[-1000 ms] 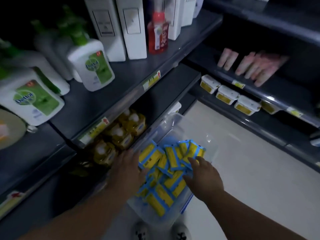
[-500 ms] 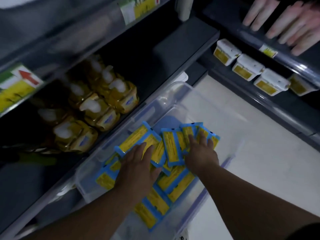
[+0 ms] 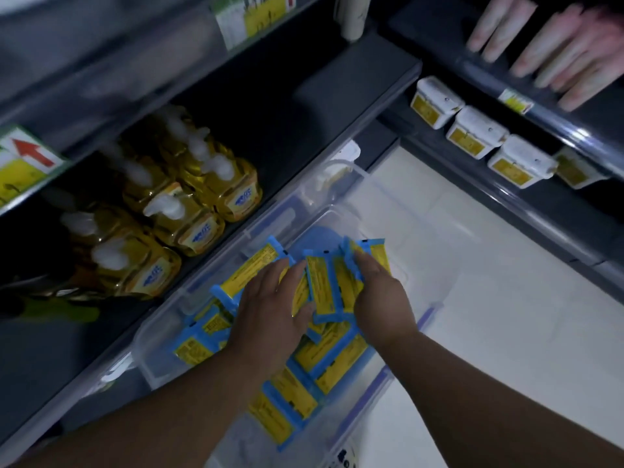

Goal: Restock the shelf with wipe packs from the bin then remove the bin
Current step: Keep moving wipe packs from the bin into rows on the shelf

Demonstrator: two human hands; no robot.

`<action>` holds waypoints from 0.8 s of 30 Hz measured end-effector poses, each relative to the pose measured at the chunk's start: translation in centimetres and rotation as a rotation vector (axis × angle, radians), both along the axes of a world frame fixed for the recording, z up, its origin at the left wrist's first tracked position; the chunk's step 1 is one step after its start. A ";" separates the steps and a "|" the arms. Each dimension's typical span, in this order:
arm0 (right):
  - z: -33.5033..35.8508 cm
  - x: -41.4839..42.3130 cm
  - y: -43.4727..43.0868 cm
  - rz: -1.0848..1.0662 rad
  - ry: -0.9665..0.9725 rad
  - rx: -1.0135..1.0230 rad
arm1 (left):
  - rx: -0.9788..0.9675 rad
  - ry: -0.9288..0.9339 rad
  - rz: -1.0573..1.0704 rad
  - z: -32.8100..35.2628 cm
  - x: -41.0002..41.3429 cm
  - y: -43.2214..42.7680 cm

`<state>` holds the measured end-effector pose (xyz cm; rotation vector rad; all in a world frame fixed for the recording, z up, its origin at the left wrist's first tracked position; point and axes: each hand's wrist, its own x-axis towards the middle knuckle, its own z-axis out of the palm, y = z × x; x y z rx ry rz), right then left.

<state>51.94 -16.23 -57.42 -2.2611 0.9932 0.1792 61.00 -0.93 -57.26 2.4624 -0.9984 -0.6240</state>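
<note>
A clear plastic bin [image 3: 381, 204] stands on the pale floor against the dark shelf [image 3: 324, 106]. Several yellow wipe packs with blue edges [image 3: 304, 396] lie heaped in it. My left hand [image 3: 270, 315] lies on the heap with its fingers spread over the packs. My right hand [image 3: 381, 298] is beside it, its fingers curled round a few upright packs [image 3: 324, 285] squeezed between the two hands. The shelf part behind the bin's far end is dark and bare.
Yellow pump bottles [image 3: 189, 211] fill the left part of that lower shelf. White tubs with yellow labels [image 3: 472, 133] line the shelf across the aisle, with pink packs [image 3: 547, 45] above them. Price tags [image 3: 27, 160] hang on the shelf edge overhead.
The view has dropped closer to the bin. Both hands have moved together on the heap, and the right hand has closed on a bunch of packs.
</note>
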 end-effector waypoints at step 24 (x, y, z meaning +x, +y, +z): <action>-5.4 0.2 2.4 0.254 0.247 0.089 | -0.011 0.055 0.263 -0.4 2.5 4.4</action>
